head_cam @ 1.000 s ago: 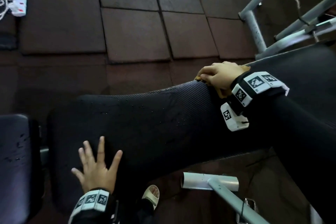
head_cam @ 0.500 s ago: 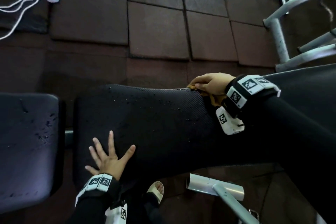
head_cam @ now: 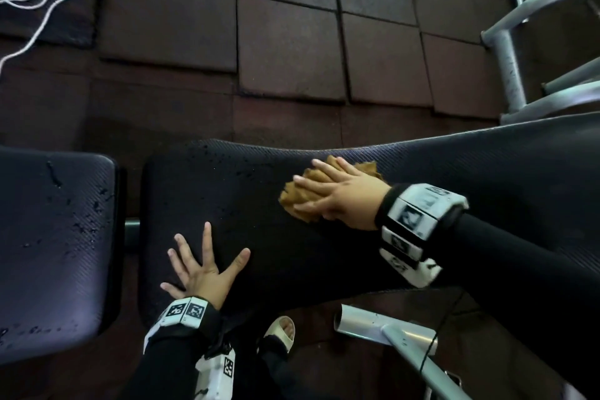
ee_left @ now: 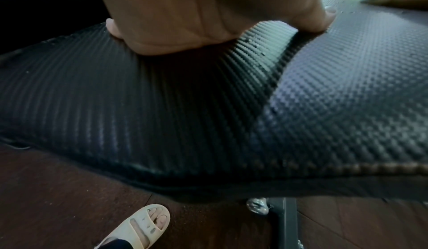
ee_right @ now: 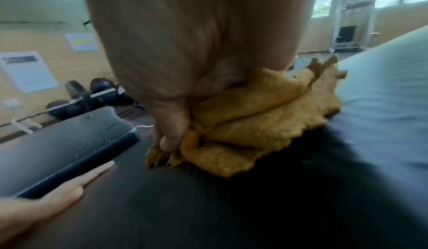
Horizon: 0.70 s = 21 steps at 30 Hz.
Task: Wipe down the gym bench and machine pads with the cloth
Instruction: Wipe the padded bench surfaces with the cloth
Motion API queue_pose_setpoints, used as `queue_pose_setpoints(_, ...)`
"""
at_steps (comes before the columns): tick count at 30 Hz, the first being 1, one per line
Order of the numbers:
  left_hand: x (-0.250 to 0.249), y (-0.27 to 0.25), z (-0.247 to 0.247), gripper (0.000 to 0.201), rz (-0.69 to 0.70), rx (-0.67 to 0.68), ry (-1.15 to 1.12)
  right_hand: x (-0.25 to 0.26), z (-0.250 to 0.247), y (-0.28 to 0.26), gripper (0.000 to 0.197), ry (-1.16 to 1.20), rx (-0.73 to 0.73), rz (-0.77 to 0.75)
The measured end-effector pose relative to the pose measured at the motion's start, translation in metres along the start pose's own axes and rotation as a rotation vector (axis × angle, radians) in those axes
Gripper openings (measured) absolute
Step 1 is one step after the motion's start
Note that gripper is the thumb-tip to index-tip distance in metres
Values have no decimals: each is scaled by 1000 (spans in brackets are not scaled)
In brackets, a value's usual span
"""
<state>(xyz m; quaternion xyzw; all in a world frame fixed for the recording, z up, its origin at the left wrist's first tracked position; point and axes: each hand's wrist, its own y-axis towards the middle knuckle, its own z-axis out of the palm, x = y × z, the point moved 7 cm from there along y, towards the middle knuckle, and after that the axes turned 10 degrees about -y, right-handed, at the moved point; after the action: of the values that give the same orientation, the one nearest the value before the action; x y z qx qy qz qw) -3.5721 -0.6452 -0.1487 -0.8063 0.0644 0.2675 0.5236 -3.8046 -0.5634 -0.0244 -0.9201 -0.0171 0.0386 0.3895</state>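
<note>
Two hands: both rest on the bench pad (head_cam: 324,256), one wiping, one bracing.
Right hand (head_cam: 337,201): fingers straight and slightly apart, pressed flat on top of the cloth (head_cam: 298,196); in the right wrist view the thumb curls against the cloth's near edge.
Cloth: tan, bunched, lying on the middle of the pad, nearer its far edge, under the right palm.
Left hand (head_cam: 203,273): fingers spread wide, palm flat on the near end of the pad; it holds nothing.
Progress, judged: the pad between the cloth and the left end carries scattered droplets (head_cam: 227,166), so that stretch looks unwiped; the part toward the right shows none that can be made out.
Remaining, judged: the rest of this pad, then the seat pad (head_cam: 55,237) to the left, which is also speckled with droplets; machine pads are not in view.
Change from earlier frames: the right hand was bunched over the cloth at the pad's far edge; it now lies flat on the cloth further in on the top surface. The left hand remains planted on the near end.
</note>
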Motion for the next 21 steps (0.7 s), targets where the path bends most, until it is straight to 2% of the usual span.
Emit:
queue_pose_setpoints(2, -1, -1, 0, 98, 4, 3, -6, -16, 8, -31, 49, 8, 30, 11)
queue_pose_setpoints(6, -1, -2, -1, 99, 7, 3, -7, -78, 8, -76, 46, 120, 15, 222)
queue_pose_setpoints(8, -1, -2, 0, 102, 11, 2, -9, -101, 4, -75, 48, 224, -1, 315)
queue_pose_setpoints(11, -2, -2, -1, 105, 14, -3, -8, -110, -5, -42, 48, 297, 24, 384)
queue_pose_setpoints(14, -2, -2, 0, 104, 23, -17, -21, -86, -19, 5, 49, 324, 18, 365)
queue_pose_setpoints(17, 0, 0, 0, 103, 25, -27, -18, -37, -28, 41, 48, 218, 6, 265)
queue_pose_setpoints(21, 3, 3, 1, 98, 26, -35, -18, 19, -17, 36, 51, 105, 30, 105)
